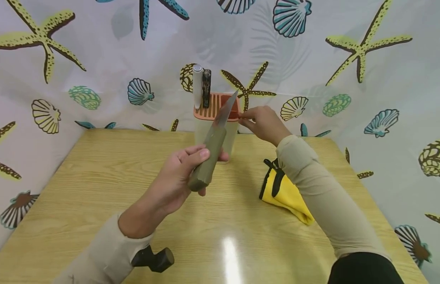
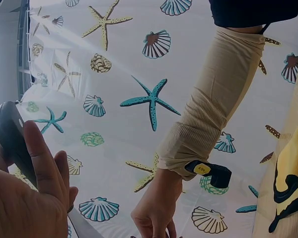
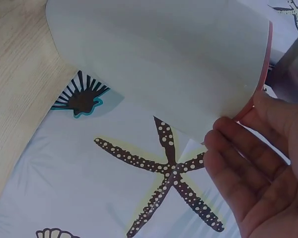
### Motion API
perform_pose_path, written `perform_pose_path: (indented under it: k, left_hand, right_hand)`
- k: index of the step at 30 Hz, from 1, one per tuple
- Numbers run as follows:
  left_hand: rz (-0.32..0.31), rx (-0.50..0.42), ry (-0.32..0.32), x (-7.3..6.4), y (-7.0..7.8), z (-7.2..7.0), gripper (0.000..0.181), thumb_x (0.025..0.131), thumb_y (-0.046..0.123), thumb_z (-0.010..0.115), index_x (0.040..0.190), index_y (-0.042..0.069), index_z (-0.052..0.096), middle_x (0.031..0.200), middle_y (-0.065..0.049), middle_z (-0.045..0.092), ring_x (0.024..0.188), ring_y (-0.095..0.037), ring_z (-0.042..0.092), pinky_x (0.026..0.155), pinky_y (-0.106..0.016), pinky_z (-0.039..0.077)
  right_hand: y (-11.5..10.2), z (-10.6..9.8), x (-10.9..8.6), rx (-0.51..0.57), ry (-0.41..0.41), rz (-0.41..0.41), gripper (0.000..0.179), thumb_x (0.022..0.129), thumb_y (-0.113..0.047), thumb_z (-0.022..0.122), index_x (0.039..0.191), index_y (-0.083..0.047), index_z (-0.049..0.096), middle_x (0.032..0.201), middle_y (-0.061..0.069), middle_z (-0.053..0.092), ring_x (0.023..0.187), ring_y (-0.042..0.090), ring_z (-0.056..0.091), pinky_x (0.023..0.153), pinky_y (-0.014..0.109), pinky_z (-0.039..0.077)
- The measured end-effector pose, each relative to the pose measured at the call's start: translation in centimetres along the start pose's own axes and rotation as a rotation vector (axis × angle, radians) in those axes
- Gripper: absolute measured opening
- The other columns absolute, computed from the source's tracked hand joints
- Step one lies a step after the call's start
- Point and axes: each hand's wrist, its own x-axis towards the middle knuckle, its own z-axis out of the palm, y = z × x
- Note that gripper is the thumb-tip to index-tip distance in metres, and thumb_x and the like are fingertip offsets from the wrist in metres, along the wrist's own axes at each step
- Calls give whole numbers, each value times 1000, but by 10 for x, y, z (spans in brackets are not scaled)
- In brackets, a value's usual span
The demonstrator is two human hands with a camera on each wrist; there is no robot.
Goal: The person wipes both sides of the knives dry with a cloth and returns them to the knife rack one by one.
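Observation:
My left hand grips a knife by its olive handle, thumb along the side. The blade points up and away and overlaps the knife holder in the head view. That holder has a pale body and an orange slotted top. My right hand pinches the right end of its rim between thumb and fingers; in the right wrist view the fingertips are at the red edge. A white-handled tool and a dark-handled one stand in the left slots.
A yellow fabric item with black trim lies on the wooden table, under the right forearm in the head view. Behind the table hangs a white sheet printed with starfish and shells. The holder stands near the table's back edge.

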Motion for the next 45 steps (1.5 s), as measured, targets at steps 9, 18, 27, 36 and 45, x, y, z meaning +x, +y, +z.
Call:
perform_pose_path:
  k: [9, 18, 27, 36, 45]
  left_hand:
    - [11, -58, 46, 9, 5, 1, 41, 106, 26, 39, 132, -1, 55, 105, 13, 73, 72, -7, 51, 54, -17, 50]
    - [14, -80, 15, 10, 16, 4, 45, 107, 27, 35, 146, 4, 39, 109, 13, 74, 77, -5, 62, 57, -18, 52]
    - [8, -89, -12, 5, 21, 3, 49, 107, 27, 33, 153, 11, 28, 111, 12, 73, 77, -5, 60, 53, -16, 50]
    - [-28, -45, -14, 13, 26, 6, 45, 107, 27, 34, 142, 1, 43, 111, 12, 73, 77, -5, 61, 55, -19, 52]
    - [-49, -52, 2, 24, 48, 14, 36, 107, 26, 35, 142, 20, 27, 96, 2, 76, 69, -10, 67, 55, -23, 57]
  right_hand:
    - [-6, 1, 7, -28, -7, 25, 29, 100, -24, 62, 118, -5, 73, 116, 16, 74, 97, 30, 74, 86, 45, 59]
    - [-12, -2, 8, 1, -24, 81, 30, 99, -26, 63, 118, -5, 73, 116, 16, 74, 95, 29, 74, 84, 44, 60]
    - [-12, -3, 7, 23, -21, 93, 30, 100, -26, 62, 119, -6, 73, 118, 16, 73, 94, 29, 74, 82, 44, 60]
    - [-10, -3, 7, 25, -16, 107, 31, 100, -27, 62, 118, -6, 73, 117, 15, 74, 94, 28, 74, 82, 43, 60]
    - [-11, -2, 7, 6, -14, 95, 30, 99, -27, 63, 117, -5, 74, 116, 15, 74, 92, 28, 74, 81, 43, 60]
